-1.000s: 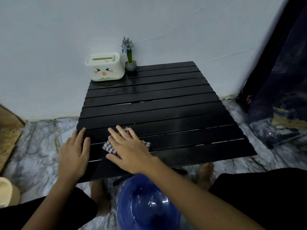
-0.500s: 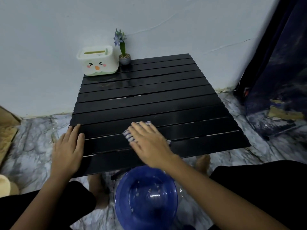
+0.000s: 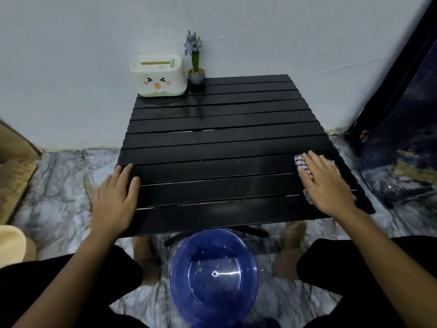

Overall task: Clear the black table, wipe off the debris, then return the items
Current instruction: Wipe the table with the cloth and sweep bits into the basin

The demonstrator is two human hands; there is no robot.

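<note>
The black slatted table (image 3: 220,143) fills the middle of the view. My right hand (image 3: 327,183) lies flat on a blue-and-white checked cloth (image 3: 300,163) near the table's front right corner, pressing it onto the slats. My left hand (image 3: 115,197) rests flat on the front left edge, fingers together, holding nothing. A white tissue box with a cartoon face (image 3: 158,76) and a small potted purple flower (image 3: 195,60) stand at the back left corner, against the wall.
A blue plastic basin (image 3: 214,275) with a few bits of debris in it sits on the marble floor below the table's front edge, between my knees. A dark curtain (image 3: 406,110) hangs at the right. A beige object (image 3: 13,242) sits at the far left.
My right hand has slid the cloth from the front left of the table across to the front right corner. My left hand has stayed on the left edge.
</note>
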